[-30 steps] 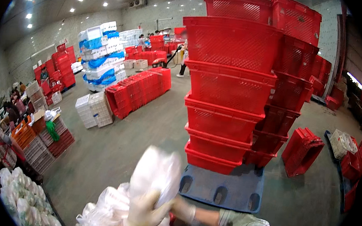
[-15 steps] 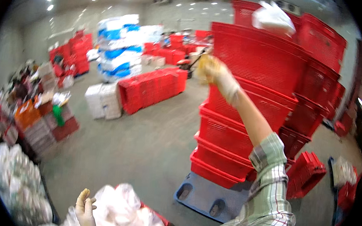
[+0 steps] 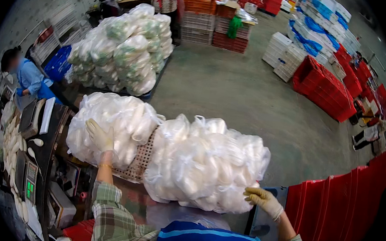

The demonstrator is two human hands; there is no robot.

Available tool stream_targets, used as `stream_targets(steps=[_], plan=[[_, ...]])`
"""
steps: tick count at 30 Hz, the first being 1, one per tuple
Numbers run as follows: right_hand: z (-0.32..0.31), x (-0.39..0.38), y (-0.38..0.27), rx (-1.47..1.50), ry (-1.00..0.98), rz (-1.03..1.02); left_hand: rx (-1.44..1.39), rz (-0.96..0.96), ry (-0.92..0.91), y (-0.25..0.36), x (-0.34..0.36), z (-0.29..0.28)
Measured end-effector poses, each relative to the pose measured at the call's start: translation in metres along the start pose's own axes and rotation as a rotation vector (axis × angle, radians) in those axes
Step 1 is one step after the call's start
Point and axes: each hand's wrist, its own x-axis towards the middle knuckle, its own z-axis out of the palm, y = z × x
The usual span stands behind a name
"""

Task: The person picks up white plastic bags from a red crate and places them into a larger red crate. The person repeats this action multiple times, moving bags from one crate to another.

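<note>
In front of me, clear plastic bags full of pale, elongated produce lie in two piles, a left pile [image 3: 125,115] and a right pile [image 3: 208,162]. My left hand [image 3: 100,136], in a pale glove, rests on the left pile with its fingers spread. My right hand [image 3: 264,201], in a yellowish glove, is at the lower right edge of the right pile, fingers stretched toward the plastic. I cannot make out anything held in it. Between the piles shows a brown perforated surface [image 3: 141,159].
A work table at left carries a digital scale [image 3: 30,182] and loose white produce [image 3: 13,145]; a person in blue [image 3: 35,78] stands beyond. Bagged produce [image 3: 126,47] is heaped farther back. Red crates [image 3: 336,199] stand close at right, others [image 3: 324,88] farther off.
My view has swung left and downward. The right hand, earlier raised beside the tall red crate stack, is now low by the bags. The left hand now lies on the left pile.
</note>
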Motion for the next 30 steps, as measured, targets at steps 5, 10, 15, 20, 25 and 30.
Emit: stream_targets(steps=[5,10,15,20,25,30], plan=[[0.052,0.028,-0.010,0.033,0.021,0.169,0.246,0.306,-0.464,0.000,0.073,0.023],[0.077,0.034,-0.022,0.073,0.096,0.196,0.045,0.459,-0.423,-0.013,0.062,0.126],[0.085,0.025,-0.021,0.115,0.151,0.192,-0.309,0.093,-0.527,-0.022,0.058,0.192],[0.102,0.042,-0.026,0.149,0.025,0.089,-1.086,-0.571,-0.684,0.055,0.077,0.023],[0.136,0.090,-0.063,0.147,-0.133,-0.189,-1.341,-0.291,-0.789,0.126,0.045,-0.129],[0.163,0.082,-0.055,0.997,-0.562,-0.340,-1.442,0.129,-1.104,0.237,-0.011,-0.266]])
